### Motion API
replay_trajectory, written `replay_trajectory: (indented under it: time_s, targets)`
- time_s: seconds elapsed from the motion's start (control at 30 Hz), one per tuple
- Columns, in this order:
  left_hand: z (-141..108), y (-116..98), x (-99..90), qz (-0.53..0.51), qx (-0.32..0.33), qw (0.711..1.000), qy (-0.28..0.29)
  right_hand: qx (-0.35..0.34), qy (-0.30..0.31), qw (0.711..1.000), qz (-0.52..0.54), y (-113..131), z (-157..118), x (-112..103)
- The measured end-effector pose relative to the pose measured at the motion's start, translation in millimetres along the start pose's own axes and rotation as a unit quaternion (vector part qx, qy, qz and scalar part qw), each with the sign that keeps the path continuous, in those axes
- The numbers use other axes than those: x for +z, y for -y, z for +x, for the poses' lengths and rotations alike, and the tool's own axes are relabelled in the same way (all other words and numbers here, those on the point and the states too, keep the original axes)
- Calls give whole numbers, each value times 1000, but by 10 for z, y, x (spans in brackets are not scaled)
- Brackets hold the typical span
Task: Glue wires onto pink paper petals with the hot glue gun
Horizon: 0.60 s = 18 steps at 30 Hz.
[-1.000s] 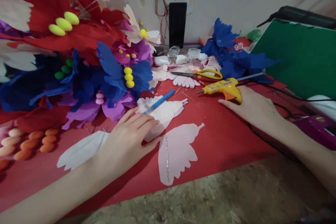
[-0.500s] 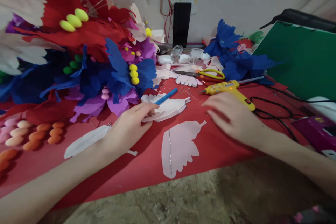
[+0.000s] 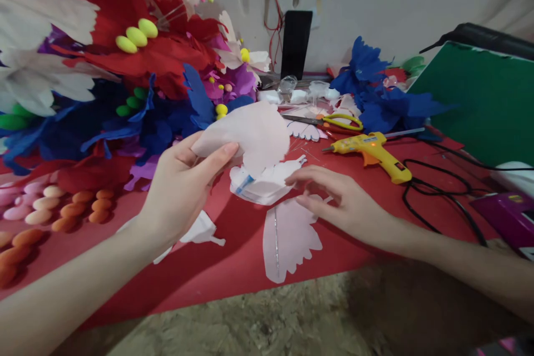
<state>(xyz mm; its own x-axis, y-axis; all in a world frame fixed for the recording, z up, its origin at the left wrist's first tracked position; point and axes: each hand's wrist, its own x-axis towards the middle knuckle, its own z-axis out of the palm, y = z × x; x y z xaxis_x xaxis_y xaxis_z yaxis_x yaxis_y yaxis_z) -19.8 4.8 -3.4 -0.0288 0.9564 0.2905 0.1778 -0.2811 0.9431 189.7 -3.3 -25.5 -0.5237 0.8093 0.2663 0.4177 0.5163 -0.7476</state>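
My left hand is closed, thumb against fingers, on a pale butterfly-wing cutout raised above the table. Below it lies a stack of white wing cutouts, with part of a blue pen showing on top; the raised piece covers the rest. My right hand hovers at the right of that stack, fingers apart and loosely bent, holding nothing. Under its fingertips, a pink wing cutout with a silvery line along one side lies flat. More white cutouts lie under my left wrist.
A yellow glue gun with a black cord lies on the right, near yellow-handled scissors. Blue, red and white butterflies crowd the left, behind orange egg-shaped pieces. A green board leans at right.
My left hand has come up off the stack with a pale wing cutout in its grip. My right hand has moved left and down, away from the glue gun toward the stack.
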Motion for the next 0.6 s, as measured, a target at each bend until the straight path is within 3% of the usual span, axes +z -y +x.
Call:
replay_trajectory:
  time_s: [0.03, 0.1, 0.17, 0.2, 0.3, 0.37, 0.43, 0.53, 0.6]
  targets:
    - [-11, 3, 23, -25, -9, 1000, 6, 44, 16, 994, 96, 45, 53, 21]
    - [-43, 8, 65, -58, -28, 998, 24, 103, 54, 953, 281, 122, 146, 72]
    - [-84, 11, 91, -67, -41, 996, 47, 126, 46, 916, 379, 174, 213, 112]
    - [-101, 13, 95, -66, -46, 995, 61, 124, 16, 913, 388, 191, 236, 121]
    - [-126, 17, 80, -48, -38, 995, 83, 84, -106, 949, 286, 225, 277, 100]
    - [-117, 10, 50, -2, 12, 997, 72, 40, -169, 972, 155, 239, 283, 63]
    - [-103, -12, 12, 76, 90, 991, 62, -35, -194, 980, -1, 248, 273, 29]
    - [-103, -73, -39, 191, 202, 957, 89, -210, -170, 943, -195, 256, 232, 5]
    - [-122, -116, -55, 219, 234, 941, 114, -284, -151, 911, -257, 266, 196, -1]
